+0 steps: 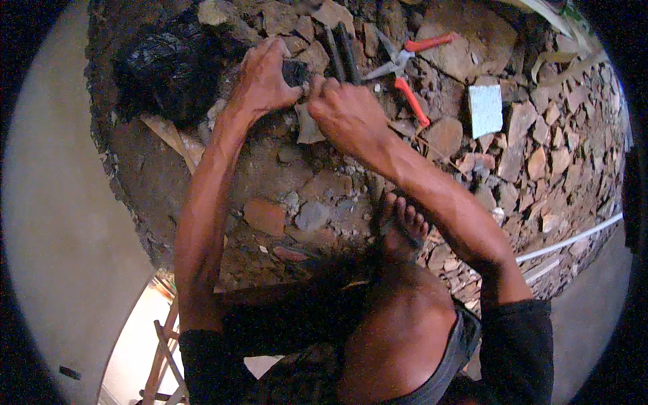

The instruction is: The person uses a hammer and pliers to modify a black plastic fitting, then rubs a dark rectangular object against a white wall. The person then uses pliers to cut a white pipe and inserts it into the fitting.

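My left hand (pixel 263 77) curls its thumb and fingers about a small black piece (pixel 294 71), whose kind I cannot make out. Just right of it, my right hand (pixel 347 111) is closed, knuckles up; whatever its fingertips pinch is hidden. A crumpled, shiny black bundle (pixel 165 71) lies to the left of my left hand. Beyond my right hand, two dark bars (pixel 342 55) rest side by side. A pair of shears (pixel 398 62) with orange-red handles lies spread on the rubble to their right.
Broken stones (pixel 540 152) cover the ground on the right, with a pale rectangular piece (pixel 486 111) among them. A white pipe (pixel 574 239) crosses at the right. A plain wall (pixel 54 202) stands at the left. My bare foot (pixel 403 226) is on the dirt below my right forearm.
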The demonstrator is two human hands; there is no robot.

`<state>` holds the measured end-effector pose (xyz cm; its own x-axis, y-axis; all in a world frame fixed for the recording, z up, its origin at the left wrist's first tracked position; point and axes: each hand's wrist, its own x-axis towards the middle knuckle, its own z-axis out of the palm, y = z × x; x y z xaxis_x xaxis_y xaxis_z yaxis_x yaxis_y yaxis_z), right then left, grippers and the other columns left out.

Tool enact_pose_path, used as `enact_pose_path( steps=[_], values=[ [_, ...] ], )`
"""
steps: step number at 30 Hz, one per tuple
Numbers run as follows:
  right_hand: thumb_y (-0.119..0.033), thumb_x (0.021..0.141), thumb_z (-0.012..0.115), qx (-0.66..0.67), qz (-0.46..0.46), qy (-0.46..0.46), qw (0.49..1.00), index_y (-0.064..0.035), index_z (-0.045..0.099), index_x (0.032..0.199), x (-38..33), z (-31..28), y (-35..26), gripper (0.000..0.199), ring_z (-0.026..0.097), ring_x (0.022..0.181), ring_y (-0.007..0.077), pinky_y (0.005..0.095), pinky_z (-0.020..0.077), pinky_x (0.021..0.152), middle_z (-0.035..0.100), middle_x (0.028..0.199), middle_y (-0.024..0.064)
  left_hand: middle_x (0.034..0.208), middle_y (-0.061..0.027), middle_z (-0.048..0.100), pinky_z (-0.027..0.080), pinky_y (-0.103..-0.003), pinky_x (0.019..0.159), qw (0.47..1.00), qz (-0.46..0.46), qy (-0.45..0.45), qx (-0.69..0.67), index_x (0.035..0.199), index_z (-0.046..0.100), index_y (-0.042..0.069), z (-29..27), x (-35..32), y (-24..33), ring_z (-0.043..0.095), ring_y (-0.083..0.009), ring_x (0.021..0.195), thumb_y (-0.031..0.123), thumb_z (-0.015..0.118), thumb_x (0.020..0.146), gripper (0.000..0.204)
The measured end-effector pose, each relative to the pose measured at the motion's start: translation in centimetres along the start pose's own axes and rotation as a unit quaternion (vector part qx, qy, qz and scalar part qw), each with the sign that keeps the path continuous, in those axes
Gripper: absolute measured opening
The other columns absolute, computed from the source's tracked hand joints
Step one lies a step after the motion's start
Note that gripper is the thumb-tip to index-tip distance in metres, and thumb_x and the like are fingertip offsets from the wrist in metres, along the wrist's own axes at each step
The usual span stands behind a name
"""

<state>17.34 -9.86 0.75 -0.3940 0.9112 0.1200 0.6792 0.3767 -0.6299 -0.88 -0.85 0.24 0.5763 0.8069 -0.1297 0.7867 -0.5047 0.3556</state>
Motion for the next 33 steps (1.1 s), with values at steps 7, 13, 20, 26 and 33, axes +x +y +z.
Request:
enact_pose_path(
  steps=[7,13,20,26,33],
  values=[
    [-0.019,0.085,0.058,-0.022,0.064,-0.063,0.996,-0.0017,0.068,0.082,0.0,0.6,-0.5,0.02,0.069,0.072,0.0364,0.0477,0.057,0.059,0.066,0.081,0.0197,0.109,-0.0189,0.062,0.049,-0.045,0.091,0.997,-0.051,-0.045,0.023,0.106,0.058,0.005,-0.1,0.7,0.2,0.06,-0.0397,0.106,0.032,0.085,0.063,0.058],
    [-0.009,0.076,0.064,0.166,0.123,-0.069,0.976,-0.0008,0.071,0.096,1.6,1.9,3.5,0.023,0.069,0.077,0.041,0.0498,0.0554,0.072,0.068,0.082,0.0248,0.112,-0.0188,0.06,0.05,-0.045,0.091,0.997,-0.039,-0.049,0.035,0.107,0.056,0.004,-0.4,1.0,1.1,0.06,-0.0388,0.106,0.034,0.086,0.063,0.061],
    [-0.006,0.076,0.063,0.141,0.203,-0.134,0.96,-0.0037,0.069,0.106,-0.3,-4.1,3.1,0.03,0.065,0.086,0.0445,0.0496,0.0535,0.075,0.067,0.089,0.0265,0.103,-0.0221,0.059,0.049,-0.049,0.086,1.0,-0.013,-0.017,-0.003,0.101,0.055,-0.001,-0.6,0.5,0.6,0.059,-0.0425,0.099,0.028,0.085,0.061,0.058],
    [-0.008,0.083,0.061,0.05,0.23,-0.056,0.97,-0.009,0.057,0.126,-1.9,-4.7,2.4,0.043,0.064,0.088,0.0444,0.0503,0.0522,0.074,0.064,0.098,0.0219,0.099,-0.018,0.06,0.051,-0.043,0.083,0.997,-0.006,-0.02,-0.075,0.101,0.056,0.002,-2.2,-0.5,0.3,0.062,-0.0356,0.094,0.028,0.091,0.055,0.063],
    [0.0,0.08,0.055,-0.074,0.129,0.014,0.989,-0.0029,0.044,0.138,-3.4,-0.6,3.8,0.059,0.06,0.093,0.0392,0.0461,0.0538,0.071,0.052,0.111,0.0216,0.098,-0.0059,0.064,0.049,-0.031,0.084,0.929,-0.115,-0.022,-0.351,0.107,0.06,0.005,-4.8,-2.3,1.8,0.061,-0.0146,0.092,0.024,0.091,0.06,0.059]
  ],
)
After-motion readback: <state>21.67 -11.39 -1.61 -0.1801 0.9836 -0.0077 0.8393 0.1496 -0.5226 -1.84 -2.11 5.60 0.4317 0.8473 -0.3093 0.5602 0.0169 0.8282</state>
